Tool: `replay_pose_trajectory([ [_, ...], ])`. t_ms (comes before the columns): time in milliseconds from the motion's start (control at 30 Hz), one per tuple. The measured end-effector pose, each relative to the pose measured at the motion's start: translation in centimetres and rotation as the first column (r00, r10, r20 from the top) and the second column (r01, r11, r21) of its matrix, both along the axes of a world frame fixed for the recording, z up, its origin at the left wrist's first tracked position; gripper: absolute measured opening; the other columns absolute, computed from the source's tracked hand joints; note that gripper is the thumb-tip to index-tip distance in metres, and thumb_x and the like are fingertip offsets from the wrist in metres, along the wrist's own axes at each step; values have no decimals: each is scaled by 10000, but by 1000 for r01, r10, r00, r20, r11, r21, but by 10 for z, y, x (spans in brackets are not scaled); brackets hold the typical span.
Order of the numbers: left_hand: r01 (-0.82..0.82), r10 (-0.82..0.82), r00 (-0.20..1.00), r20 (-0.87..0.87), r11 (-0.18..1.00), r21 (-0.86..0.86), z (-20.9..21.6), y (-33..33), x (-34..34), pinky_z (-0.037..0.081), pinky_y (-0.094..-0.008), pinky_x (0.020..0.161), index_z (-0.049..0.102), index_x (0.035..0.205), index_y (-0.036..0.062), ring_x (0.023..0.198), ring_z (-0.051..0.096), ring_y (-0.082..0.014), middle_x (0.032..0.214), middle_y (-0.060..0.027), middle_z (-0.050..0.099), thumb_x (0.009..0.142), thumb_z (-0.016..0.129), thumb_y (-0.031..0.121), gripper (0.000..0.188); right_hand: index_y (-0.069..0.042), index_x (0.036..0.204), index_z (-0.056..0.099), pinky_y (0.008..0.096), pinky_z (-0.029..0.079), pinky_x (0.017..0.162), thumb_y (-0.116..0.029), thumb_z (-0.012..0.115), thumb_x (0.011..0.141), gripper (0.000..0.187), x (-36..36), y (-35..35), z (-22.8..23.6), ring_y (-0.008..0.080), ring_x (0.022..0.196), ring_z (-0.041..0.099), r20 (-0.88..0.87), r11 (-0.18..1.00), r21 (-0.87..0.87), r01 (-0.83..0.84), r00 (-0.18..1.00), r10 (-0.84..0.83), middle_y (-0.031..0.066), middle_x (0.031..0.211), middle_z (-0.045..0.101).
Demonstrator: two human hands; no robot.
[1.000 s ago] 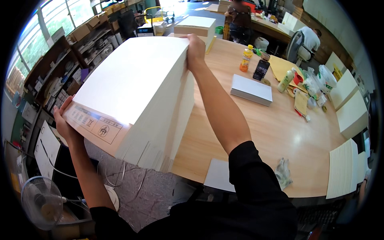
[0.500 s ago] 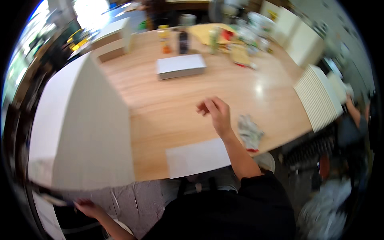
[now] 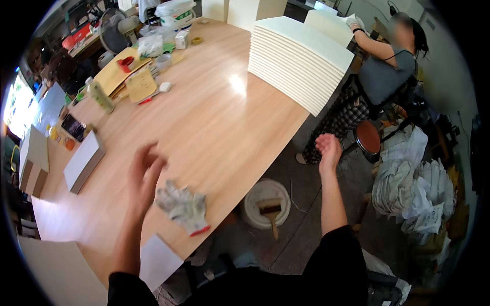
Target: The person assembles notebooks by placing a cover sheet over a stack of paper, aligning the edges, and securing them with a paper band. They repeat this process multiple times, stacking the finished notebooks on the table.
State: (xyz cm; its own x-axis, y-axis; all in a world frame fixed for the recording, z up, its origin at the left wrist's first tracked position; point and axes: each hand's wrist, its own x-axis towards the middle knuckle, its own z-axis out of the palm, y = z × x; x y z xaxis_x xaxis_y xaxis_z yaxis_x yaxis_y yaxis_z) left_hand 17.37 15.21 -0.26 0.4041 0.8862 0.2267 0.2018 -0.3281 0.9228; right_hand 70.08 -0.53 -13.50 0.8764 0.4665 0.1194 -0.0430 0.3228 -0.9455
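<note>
My left hand (image 3: 145, 176) hovers over the wooden table, empty, with thumb and fingers apart and slightly smeared by motion. Just beside it, a grey-white work glove (image 3: 184, 208) with a red cuff lies on the tabletop. My right hand (image 3: 329, 153) is held out past the table's edge, palm partly showing, its fingers loosely bent and nothing in them. Beyond it stands a tall stack of cream-white boards (image 3: 296, 64) at the table's corner. A white sheet (image 3: 158, 262) lies near my left forearm.
Below the table edge, a brush (image 3: 270, 211) rests across a round white bucket (image 3: 250, 194). A co-worker (image 3: 385, 71) stands behind the stack near a stool (image 3: 368, 137). Bundled bags (image 3: 403, 188) fill the right side. A white block (image 3: 84, 162), bottles and tape lie farther left.
My view has swung to the right. My left hand has come up from low at the left to above the table; my right hand has moved from over the table to beyond its edge.
</note>
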Motion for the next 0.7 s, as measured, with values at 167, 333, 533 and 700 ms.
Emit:
replay_pose_trajectory([
  [167,261,-242,965,101,910,-322,-70,172,199,335,-418,1233,175,1653,-17,1455,456,-305,1566,-238,463,1025,646,246,828,-50,1658,255,536,350,1212,-531,507,1093,784,176,104,-6,342,1545,349,-142,994,79,69,988,-58,182,1691,321],
  [333,356,-302,933,197,862,-362,-124,235,367,248,-423,1287,26,1683,1,1619,196,-323,1739,-247,167,938,621,93,957,-64,1632,325,433,321,1227,-600,411,1107,755,285,168,-3,293,1510,390,-238,980,136,-144,956,174,141,1645,411],
  [533,445,-391,892,228,847,-291,-127,314,436,423,-395,1133,193,1652,-34,1351,494,-277,1553,-198,444,880,581,14,865,-59,1604,359,420,341,1207,-591,404,1113,725,328,201,-7,285,1472,421,-228,984,74,-163,958,175,139,1606,444],
  [700,369,-296,922,250,871,-325,-124,306,437,475,-357,1021,318,1586,-51,1197,541,-238,1338,-151,552,875,546,14,750,-55,1581,388,409,357,1191,-583,397,1118,702,311,186,-14,279,1439,447,-219,995,37,-94,970,100,136,1574,472],
])
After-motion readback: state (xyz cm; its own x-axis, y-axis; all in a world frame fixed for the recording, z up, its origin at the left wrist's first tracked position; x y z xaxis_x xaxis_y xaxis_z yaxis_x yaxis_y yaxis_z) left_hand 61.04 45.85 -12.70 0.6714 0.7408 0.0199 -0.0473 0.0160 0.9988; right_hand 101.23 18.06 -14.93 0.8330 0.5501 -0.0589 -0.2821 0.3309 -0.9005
